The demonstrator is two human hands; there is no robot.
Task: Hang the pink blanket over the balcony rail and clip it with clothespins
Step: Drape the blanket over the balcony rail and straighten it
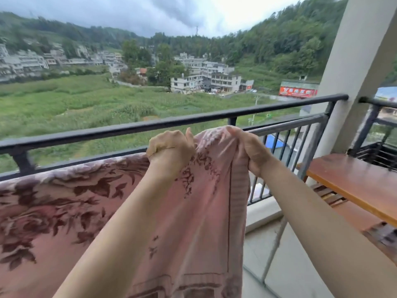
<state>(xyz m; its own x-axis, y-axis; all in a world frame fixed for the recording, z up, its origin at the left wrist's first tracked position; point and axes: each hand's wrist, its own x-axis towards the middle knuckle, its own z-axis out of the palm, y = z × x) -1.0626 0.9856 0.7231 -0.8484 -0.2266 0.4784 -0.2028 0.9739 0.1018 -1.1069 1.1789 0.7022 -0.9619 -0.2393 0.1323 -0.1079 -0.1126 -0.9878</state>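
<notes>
The pink blanket (64, 209), patterned with dark red flowers, lies draped over the lower bar of the black balcony rail (129, 127) on the left and hangs down in front of me. My left hand (170, 147) grips its upper edge in a fist near the middle. My right hand (251, 147) grips the blanket's right corner, lifted up to about the height of the lower bar. The rail's top bar runs bare above both hands. No clothespins are in view.
A white pillar (354, 72) stands at the right end of the rail. A brown wooden bench or table (354, 181) sits at the right, close to my right forearm. The tiled balcony floor (285, 265) lies below. Fields and buildings spread far beyond.
</notes>
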